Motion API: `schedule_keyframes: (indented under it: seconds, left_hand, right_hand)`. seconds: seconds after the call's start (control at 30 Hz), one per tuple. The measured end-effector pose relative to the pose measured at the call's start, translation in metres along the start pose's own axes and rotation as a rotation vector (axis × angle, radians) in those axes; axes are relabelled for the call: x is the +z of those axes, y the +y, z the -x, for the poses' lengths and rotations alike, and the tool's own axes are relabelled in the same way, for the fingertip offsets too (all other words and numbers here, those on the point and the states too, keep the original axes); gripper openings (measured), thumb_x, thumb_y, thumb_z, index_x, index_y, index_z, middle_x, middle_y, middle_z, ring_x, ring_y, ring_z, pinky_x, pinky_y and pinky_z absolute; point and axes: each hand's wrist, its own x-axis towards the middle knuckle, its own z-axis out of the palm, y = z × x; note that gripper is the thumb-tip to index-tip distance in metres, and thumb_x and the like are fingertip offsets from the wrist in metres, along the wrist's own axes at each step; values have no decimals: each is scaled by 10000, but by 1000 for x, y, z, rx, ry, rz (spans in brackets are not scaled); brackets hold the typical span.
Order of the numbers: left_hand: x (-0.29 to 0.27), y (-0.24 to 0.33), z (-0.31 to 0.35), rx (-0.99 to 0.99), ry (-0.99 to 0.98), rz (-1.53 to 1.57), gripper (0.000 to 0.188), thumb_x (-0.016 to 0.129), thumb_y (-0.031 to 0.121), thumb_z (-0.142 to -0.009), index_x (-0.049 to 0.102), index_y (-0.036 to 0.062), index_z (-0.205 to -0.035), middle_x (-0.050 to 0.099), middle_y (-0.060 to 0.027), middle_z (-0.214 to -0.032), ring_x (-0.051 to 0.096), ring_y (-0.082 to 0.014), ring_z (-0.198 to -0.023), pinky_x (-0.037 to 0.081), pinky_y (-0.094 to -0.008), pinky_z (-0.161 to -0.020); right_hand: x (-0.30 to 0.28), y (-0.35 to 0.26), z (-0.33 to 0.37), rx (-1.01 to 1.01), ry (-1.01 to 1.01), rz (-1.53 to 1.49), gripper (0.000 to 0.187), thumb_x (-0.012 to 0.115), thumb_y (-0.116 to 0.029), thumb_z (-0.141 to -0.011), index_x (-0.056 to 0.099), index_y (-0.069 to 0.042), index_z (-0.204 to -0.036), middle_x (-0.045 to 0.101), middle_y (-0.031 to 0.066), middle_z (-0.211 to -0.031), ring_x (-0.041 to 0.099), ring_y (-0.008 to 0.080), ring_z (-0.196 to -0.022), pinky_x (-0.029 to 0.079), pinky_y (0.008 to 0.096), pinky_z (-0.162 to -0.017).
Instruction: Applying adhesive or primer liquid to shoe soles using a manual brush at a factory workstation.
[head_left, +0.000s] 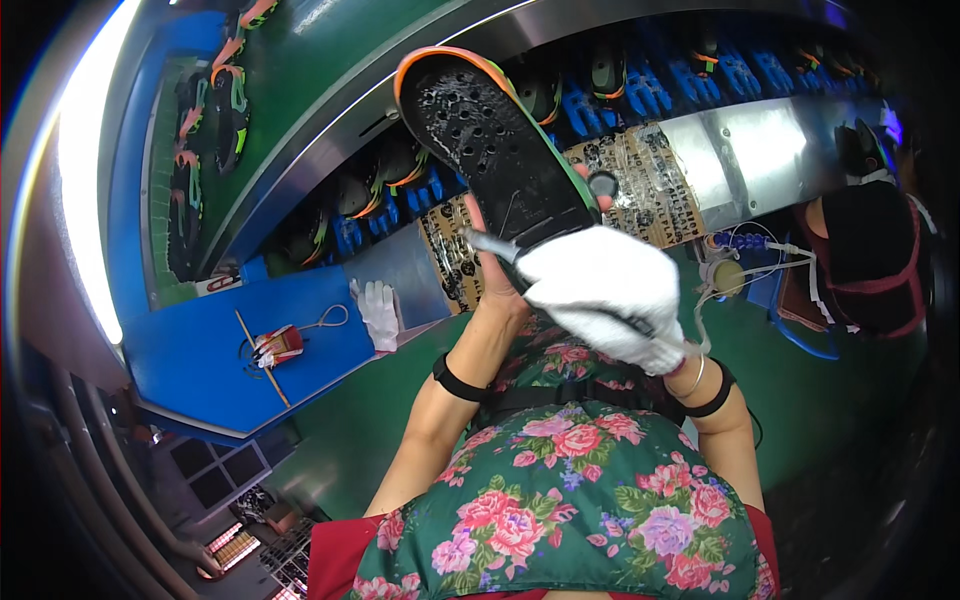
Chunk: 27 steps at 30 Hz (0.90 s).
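My left hand (497, 275), bare, grips a shoe sole (480, 130) from beneath, thumb along its left side and fingertips showing at its right edge. The sole is black with several round holes in its wide end and an orange and green rim. In a white glove, my right hand (605, 290) is closed round a slim tool with a pale tip (488, 243), held across the sole's narrow lower end. Whether the tip touches the sole I cannot tell. A pale cord (700, 320) runs by my right wrist.
Beyond my hands runs a metal ledge (745, 160) partly covered with printed tape, and behind it shoes stand in blue holders (650, 90). On the blue table (190, 350) at left lie a red container (280, 345), a stick and a white glove (377, 312). A dark red bag (880, 270) is at right.
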Motion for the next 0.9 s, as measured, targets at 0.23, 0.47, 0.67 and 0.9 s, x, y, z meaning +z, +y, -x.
schedule_keyframes:
  seconds: [0.23,0.47,0.67,0.9]
  left_hand:
    - [19,4,-9,-100,58,149,1199,376,960,-811,340,26,-1563,586,-296,-1351,668,-441,-1122,556,-574,-984]
    - [27,3,-16,-1,70,169,1157,407,931,-831,357,25,-1549,583,-301,-1355,664,-460,-1114,552,-587,-978]
    - [14,11,-17,-7,95,133,1154,397,935,-833,344,39,-1559,570,-324,-1359,642,-483,-1129,531,-628,-991]
    - [7,18,-16,-88,-176,147,1168,403,944,-820,295,69,-1587,561,-322,-1366,631,-495,-1160,557,-614,-949]
  right_hand:
    - [10,9,13,-141,-66,213,330,737,4,-861,762,-66,-1183,759,121,-1174,727,296,-1075,570,389,-954]
    - [-8,9,15,-81,-13,232,345,752,5,-828,770,-80,-1163,761,121,-1163,732,289,-1069,582,404,-922]
    - [-15,-4,10,61,-63,-102,252,805,21,-750,794,-75,-982,776,120,-1056,746,300,-967,593,386,-838]
    - [5,4,29,-132,-98,84,271,804,-29,-790,787,-107,-1049,776,92,-1081,746,266,-978,595,370,-818]
